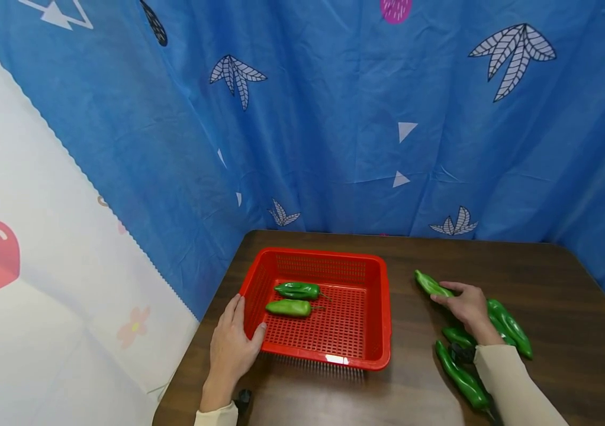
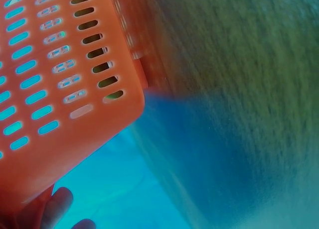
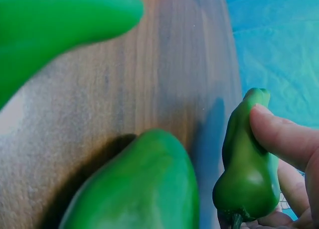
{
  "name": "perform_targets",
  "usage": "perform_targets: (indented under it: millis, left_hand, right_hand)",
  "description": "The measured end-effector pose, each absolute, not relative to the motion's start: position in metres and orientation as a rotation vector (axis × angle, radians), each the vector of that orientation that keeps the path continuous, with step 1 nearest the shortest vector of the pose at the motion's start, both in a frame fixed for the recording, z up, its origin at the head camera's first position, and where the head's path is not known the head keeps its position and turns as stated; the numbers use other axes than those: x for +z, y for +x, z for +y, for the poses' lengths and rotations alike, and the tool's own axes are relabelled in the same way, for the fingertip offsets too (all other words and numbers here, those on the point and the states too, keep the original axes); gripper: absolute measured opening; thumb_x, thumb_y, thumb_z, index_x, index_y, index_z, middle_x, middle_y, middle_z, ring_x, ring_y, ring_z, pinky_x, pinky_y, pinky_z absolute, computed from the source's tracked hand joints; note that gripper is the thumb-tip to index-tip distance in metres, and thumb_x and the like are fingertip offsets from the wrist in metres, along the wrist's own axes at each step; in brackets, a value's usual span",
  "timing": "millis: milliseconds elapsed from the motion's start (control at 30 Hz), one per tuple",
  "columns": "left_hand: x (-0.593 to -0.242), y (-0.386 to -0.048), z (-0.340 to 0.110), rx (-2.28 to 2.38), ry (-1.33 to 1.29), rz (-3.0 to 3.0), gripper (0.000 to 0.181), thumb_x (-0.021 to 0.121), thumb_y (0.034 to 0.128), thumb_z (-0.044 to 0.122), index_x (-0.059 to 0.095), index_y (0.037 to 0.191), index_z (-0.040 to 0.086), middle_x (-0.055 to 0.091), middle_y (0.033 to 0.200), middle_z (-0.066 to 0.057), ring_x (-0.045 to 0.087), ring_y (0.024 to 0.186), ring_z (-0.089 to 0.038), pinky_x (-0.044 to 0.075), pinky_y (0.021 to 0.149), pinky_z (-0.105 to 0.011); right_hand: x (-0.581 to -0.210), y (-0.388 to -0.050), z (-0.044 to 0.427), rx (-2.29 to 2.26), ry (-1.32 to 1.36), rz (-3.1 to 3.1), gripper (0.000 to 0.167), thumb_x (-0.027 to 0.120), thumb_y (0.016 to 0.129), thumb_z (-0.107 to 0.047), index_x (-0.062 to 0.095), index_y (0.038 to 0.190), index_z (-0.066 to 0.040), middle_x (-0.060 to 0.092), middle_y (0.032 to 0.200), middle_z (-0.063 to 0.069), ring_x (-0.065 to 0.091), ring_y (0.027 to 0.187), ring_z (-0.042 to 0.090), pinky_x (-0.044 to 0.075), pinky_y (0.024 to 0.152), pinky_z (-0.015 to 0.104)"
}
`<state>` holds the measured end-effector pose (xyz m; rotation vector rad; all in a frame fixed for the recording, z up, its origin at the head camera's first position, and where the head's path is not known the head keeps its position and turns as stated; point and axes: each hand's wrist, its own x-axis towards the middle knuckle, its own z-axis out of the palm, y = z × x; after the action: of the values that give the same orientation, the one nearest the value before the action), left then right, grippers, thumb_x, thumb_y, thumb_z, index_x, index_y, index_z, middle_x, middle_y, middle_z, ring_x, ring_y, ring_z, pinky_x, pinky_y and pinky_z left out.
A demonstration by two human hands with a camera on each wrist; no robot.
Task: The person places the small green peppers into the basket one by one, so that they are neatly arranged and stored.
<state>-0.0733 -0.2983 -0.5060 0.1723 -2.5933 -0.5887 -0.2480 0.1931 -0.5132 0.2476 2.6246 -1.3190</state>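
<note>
A red plastic basket (image 1: 334, 362) with slotted walls stands on the table, and two green peppers (image 1: 289, 307) lie inside it. At its near left corner my left hand (image 1: 232, 343) grips the rim, thumb on the front side and fingers along the left side. In the left wrist view, only fingertips (image 2: 59, 204) show beside the basket wall (image 2: 75, 149). To the right of the basket, my right hand (image 1: 464, 305) pinches a green pepper (image 1: 429, 284) between thumb and fingers. The right wrist view shows this pepper (image 3: 246, 174) with its stem end down.
Several more green peppers lie around my right forearm, among them a long one (image 1: 462, 378) on its left and another (image 1: 510, 328) on its right. The dark wooden table (image 1: 563, 290) ends at a blue patterned curtain (image 1: 334, 118). A white cloth (image 1: 68, 266) hangs at the left.
</note>
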Motion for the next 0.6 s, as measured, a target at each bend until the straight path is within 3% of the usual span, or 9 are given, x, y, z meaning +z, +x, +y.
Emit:
perform_targets:
  millis: [200,333,467,600]
  left_hand:
    - [-0.506,-0.073,-0.298,-0.593,0.173,-2.592,0.076,0.069,0.0851,0.038,0.048,0.147,-0.001,0.046,0.152,-0.015,0.054,0.128,-0.037,0.051,0.097,-0.06]
    - [-0.506,-0.073,-0.298,-0.589,0.168,-2.589,0.075,0.069,0.085,0.037,0.049,0.146,-0.001,0.047,0.152,-0.016,0.054,0.127,-0.038,0.051,0.097,-0.06]
    - [-0.505,-0.073,-0.298,-0.587,0.168,-2.594,0.075,0.069,0.0854,0.037,0.048,0.146,-0.001,0.046,0.152,-0.016,0.054,0.128,-0.038,0.05,0.097,-0.06]
    - [-0.505,-0.074,-0.298,-0.591,0.172,-2.6,0.076,0.069,0.0853,0.038,0.047,0.147,-0.001,0.046,0.152,-0.016,0.053,0.128,-0.038,0.05,0.097,-0.061]
  right_hand:
    - [-0.507,-0.248,0.195,-1.365,0.25,2.602,0.069,0.076,0.088,-0.039,0.054,0.144,-0.005,0.034,0.156,0.032,0.032,0.141,0.052,0.036,0.11,0.063]
    - [-0.5,-0.249,0.194,-1.368,0.237,2.645,0.067,0.076,0.088,-0.039,0.056,0.142,-0.005,0.038,0.154,0.031,0.038,0.137,0.051,0.042,0.105,0.061]
    - [-0.489,-0.251,0.192,-1.362,0.215,2.705,0.065,0.077,0.087,-0.039,0.059,0.14,-0.006,0.044,0.149,0.031,0.048,0.125,0.044,0.052,0.088,0.044]
    - [-0.476,-0.252,0.19,-1.366,0.196,2.716,0.066,0.077,0.087,-0.041,0.058,0.142,-0.009,0.045,0.147,0.03,0.051,0.116,0.039,0.047,0.074,0.026]
